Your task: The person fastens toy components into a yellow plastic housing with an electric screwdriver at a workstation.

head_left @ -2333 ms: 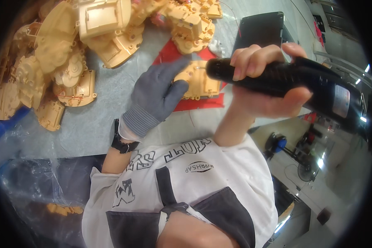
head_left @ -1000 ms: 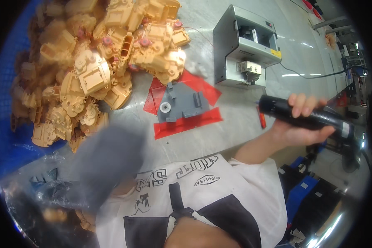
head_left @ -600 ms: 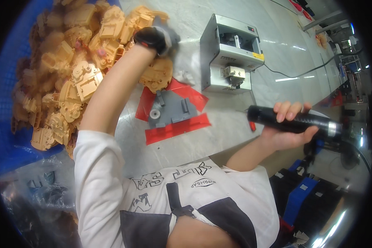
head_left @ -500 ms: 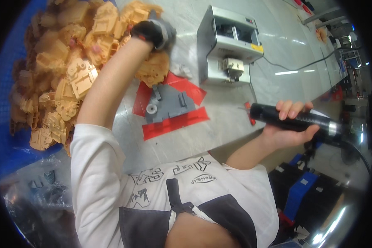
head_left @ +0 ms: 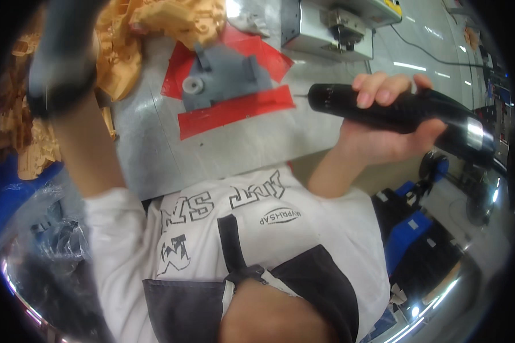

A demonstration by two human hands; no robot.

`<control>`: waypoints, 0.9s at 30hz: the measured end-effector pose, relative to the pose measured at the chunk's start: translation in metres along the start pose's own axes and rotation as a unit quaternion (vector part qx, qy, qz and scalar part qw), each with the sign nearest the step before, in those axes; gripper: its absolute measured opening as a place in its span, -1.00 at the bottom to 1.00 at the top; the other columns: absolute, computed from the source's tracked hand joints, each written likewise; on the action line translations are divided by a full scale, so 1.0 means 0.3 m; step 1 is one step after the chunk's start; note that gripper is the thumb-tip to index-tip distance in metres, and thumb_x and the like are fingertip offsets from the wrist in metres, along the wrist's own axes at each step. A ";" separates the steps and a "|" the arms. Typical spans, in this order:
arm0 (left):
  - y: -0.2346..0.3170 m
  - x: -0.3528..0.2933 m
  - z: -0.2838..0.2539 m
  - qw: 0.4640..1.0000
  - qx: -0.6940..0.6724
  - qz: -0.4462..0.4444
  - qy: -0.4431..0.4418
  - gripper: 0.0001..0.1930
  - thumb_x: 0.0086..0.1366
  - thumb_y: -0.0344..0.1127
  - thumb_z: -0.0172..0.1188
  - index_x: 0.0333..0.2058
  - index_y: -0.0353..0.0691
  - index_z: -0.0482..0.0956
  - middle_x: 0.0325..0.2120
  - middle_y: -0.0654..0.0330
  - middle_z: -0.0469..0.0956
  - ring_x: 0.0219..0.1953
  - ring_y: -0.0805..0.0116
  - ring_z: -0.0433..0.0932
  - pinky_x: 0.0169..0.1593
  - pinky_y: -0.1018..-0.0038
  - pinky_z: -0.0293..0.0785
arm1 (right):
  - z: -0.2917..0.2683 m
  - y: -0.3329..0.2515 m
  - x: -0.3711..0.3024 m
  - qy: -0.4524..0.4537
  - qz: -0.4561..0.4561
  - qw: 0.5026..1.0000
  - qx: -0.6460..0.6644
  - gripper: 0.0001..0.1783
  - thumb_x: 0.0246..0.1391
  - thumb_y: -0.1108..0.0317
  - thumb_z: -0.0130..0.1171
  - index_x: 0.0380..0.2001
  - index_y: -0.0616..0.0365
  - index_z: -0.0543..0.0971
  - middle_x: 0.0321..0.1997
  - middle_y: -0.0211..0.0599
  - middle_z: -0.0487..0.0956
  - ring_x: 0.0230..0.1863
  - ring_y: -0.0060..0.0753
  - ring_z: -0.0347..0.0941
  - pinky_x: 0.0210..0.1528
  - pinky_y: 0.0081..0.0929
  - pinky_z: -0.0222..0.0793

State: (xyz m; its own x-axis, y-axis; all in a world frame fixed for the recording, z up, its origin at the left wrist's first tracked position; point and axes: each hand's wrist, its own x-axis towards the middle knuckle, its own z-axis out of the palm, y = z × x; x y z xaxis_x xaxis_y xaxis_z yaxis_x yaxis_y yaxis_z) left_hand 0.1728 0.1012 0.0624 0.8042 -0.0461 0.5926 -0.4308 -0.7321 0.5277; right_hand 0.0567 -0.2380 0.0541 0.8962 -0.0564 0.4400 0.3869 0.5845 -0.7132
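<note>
My right hand (head_left: 386, 120), bare, is wrapped round a black electric screwdriver (head_left: 332, 98). It is held level above the table, and its thin bit points left toward the grey fixture. My left hand (head_left: 66, 71), in a dark glove, is smeared by motion at the left. Its fingers cannot be made out, nor whether it holds anything. Beside and behind it lie piled orange-yellow plastic housings (head_left: 180, 20). Between my hands sits the grey fixture (head_left: 226, 77) with a pale round knob, framed by red pieces (head_left: 234, 111) on the table.
A grey metal machine box (head_left: 312, 37) with a cable stands at the far right of the metal table (head_left: 154, 146). Clear plastic bags (head_left: 57, 228) lie at the lower left. Black and blue boxes (head_left: 412, 234) are below the table at the right.
My left hand has swept left and nearer from the far side of the housings. The screwdriver in my right hand has moved left, closer to the fixture. The whole view has shifted.
</note>
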 end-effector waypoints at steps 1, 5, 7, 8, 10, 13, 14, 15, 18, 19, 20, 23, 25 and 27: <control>0.329 -0.147 0.117 0.983 -0.164 -0.074 0.048 -0.57 -0.13 -0.23 0.16 -0.20 -0.21 0.46 -0.26 0.09 0.48 -0.16 0.17 0.44 -0.17 0.43 0.40 | -0.069 -0.005 0.015 0.059 -0.046 0.995 -0.065 -0.34 0.01 -0.21 -0.10 -0.07 0.16 0.20 -0.62 -0.27 0.37 -0.69 -0.36 0.29 -0.48 -0.36 0.28; 0.393 -0.475 -0.116 0.826 -0.394 -0.353 0.195 -0.41 -0.16 -0.40 0.02 -0.01 -0.32 0.29 -0.22 0.13 0.45 -0.17 0.30 0.44 -0.20 0.51 0.38 | 0.083 0.065 0.227 0.056 -0.107 0.990 -0.075 -0.51 -0.07 -0.05 0.12 -0.20 0.08 0.39 -0.55 -0.28 0.44 -0.56 -0.35 0.40 -0.37 -0.34 0.34; 0.445 -0.497 -0.062 0.825 -0.383 -0.414 0.031 -0.35 -0.19 -0.42 -0.03 0.03 -0.34 0.22 -0.28 0.17 0.42 -0.23 0.40 0.42 -0.24 0.59 0.36 | 0.158 0.109 0.325 0.068 -0.077 0.973 -0.208 -0.53 -0.08 0.00 0.15 -0.26 0.15 0.41 -0.53 -0.30 0.47 -0.54 -0.34 0.42 -0.37 -0.46 0.35; 0.450 -0.526 -0.064 0.808 -0.413 -0.419 -0.028 -0.36 -0.20 -0.42 -0.05 0.02 -0.33 0.23 -0.33 0.20 0.41 -0.27 0.45 0.41 -0.25 0.63 0.34 | 0.270 0.155 0.353 0.095 -0.028 0.942 -0.321 -0.49 -0.10 -0.05 0.17 -0.32 0.22 0.44 -0.51 -0.34 0.49 -0.55 -0.34 0.41 -0.42 -0.60 0.36; 0.447 -0.571 -0.053 0.789 -0.455 -0.412 0.000 -0.36 -0.20 -0.41 -0.04 0.01 -0.32 0.23 -0.39 0.23 0.39 -0.33 0.53 0.39 -0.30 0.68 0.31 | 0.347 0.264 0.452 0.019 -0.095 0.966 -0.239 -0.60 -0.18 0.19 0.30 -0.40 0.26 0.39 -0.54 -0.35 0.41 -0.58 -0.48 0.34 -0.50 -0.58 0.29; 0.448 -0.581 -0.075 0.776 -0.468 -0.422 0.012 -0.44 -0.10 -0.38 -0.04 -0.02 -0.32 0.25 -0.34 0.19 0.38 -0.29 0.49 0.38 -0.22 0.64 0.31 | 0.293 0.428 0.584 0.062 -0.088 0.939 -0.326 -0.56 -0.22 0.31 0.28 -0.30 0.29 0.35 -0.41 -0.28 0.41 -0.38 -0.38 0.35 -0.30 -0.49 0.28; 0.442 -0.568 -0.073 0.782 -0.438 -0.443 0.012 -0.47 -0.06 -0.37 -0.05 -0.02 -0.32 0.25 -0.32 0.18 0.38 -0.27 0.48 0.38 -0.19 0.62 0.31 | 0.256 0.484 0.619 0.084 -0.110 0.932 -0.336 -0.55 -0.22 0.36 0.26 -0.26 0.29 0.33 -0.36 -0.26 0.41 -0.32 -0.34 0.35 -0.23 -0.46 0.27; 0.436 -0.578 -0.081 0.817 -0.393 -0.421 -0.023 -0.53 0.00 -0.37 -0.08 -0.05 -0.34 0.26 -0.27 0.15 0.38 -0.22 0.44 0.38 -0.13 0.58 0.29 | 0.233 0.494 0.631 0.070 -0.118 0.932 -0.334 -0.55 -0.22 0.36 0.26 -0.26 0.29 0.33 -0.36 -0.26 0.41 -0.32 -0.34 0.35 -0.23 -0.46 0.27; 0.442 -0.582 -0.112 0.834 -0.367 -0.409 -0.051 -0.55 0.00 -0.41 -0.11 -0.06 -0.35 0.28 -0.27 0.13 0.38 -0.22 0.43 0.37 -0.13 0.56 0.29 | 0.195 0.493 0.664 0.087 -0.011 0.972 -0.217 -0.55 -0.23 0.40 0.23 -0.24 0.29 0.32 -0.33 -0.25 0.41 -0.28 -0.31 0.34 -0.18 -0.44 0.25; 0.437 -0.586 -0.116 0.840 -0.382 -0.382 -0.049 -0.57 -0.01 -0.43 -0.15 -0.08 -0.35 0.30 -0.28 0.11 0.38 -0.24 0.41 0.38 -0.14 0.54 0.30 | 0.183 0.482 0.668 0.099 0.029 0.978 -0.182 -0.55 -0.23 0.41 0.22 -0.23 0.29 0.31 -0.32 -0.24 0.41 -0.27 -0.30 0.34 -0.17 -0.43 0.24; 0.431 -0.581 -0.122 0.840 -0.383 -0.381 -0.044 -0.57 -0.01 -0.43 -0.15 -0.08 -0.35 0.30 -0.28 0.11 0.38 -0.24 0.41 0.38 -0.14 0.54 0.30 | 0.178 0.472 0.679 0.113 0.069 0.980 -0.147 -0.55 -0.24 0.43 0.21 -0.23 0.29 0.31 -0.31 -0.24 0.40 -0.25 -0.29 0.33 -0.15 -0.43 0.24; 0.418 -0.600 -0.122 0.853 -0.363 -0.375 -0.023 -0.55 -0.02 -0.43 -0.18 -0.08 -0.34 0.30 -0.29 0.09 0.39 -0.26 0.39 0.39 -0.16 0.53 0.31 | 0.187 0.506 0.663 0.136 0.161 0.974 -0.081 -0.55 -0.24 0.45 0.20 -0.21 0.29 0.30 -0.29 -0.23 0.40 -0.22 -0.27 0.33 -0.12 -0.42 0.22; 0.406 -0.607 -0.118 0.853 -0.367 -0.370 -0.018 -0.56 -0.02 -0.42 -0.17 -0.08 -0.34 0.30 -0.28 0.09 0.39 -0.25 0.39 0.39 -0.15 0.53 0.31 | 0.216 0.573 0.652 0.219 -0.027 0.922 -0.319 -0.58 -0.28 0.53 0.15 -0.24 0.26 0.32 -0.33 -0.27 0.41 -0.28 -0.34 0.34 -0.18 -0.44 0.24; 0.401 -0.612 -0.119 0.853 -0.368 -0.369 -0.015 -0.56 -0.01 -0.41 -0.16 -0.07 -0.34 0.30 -0.28 0.09 0.39 -0.25 0.38 0.39 -0.15 0.52 0.31 | 0.221 0.539 0.621 0.203 0.015 0.937 -0.284 -0.59 -0.28 0.53 0.14 -0.25 0.25 0.32 -0.35 -0.29 0.40 -0.31 -0.37 0.33 -0.21 -0.46 0.23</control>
State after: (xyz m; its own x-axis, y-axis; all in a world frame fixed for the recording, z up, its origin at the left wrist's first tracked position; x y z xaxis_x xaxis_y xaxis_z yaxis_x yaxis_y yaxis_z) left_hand -0.0414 0.0457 0.0387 0.9729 0.2180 -0.0769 0.0664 0.0554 0.9963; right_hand 0.2720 -0.1003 0.0569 0.8726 -0.4175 0.2534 0.3097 0.0719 -0.9481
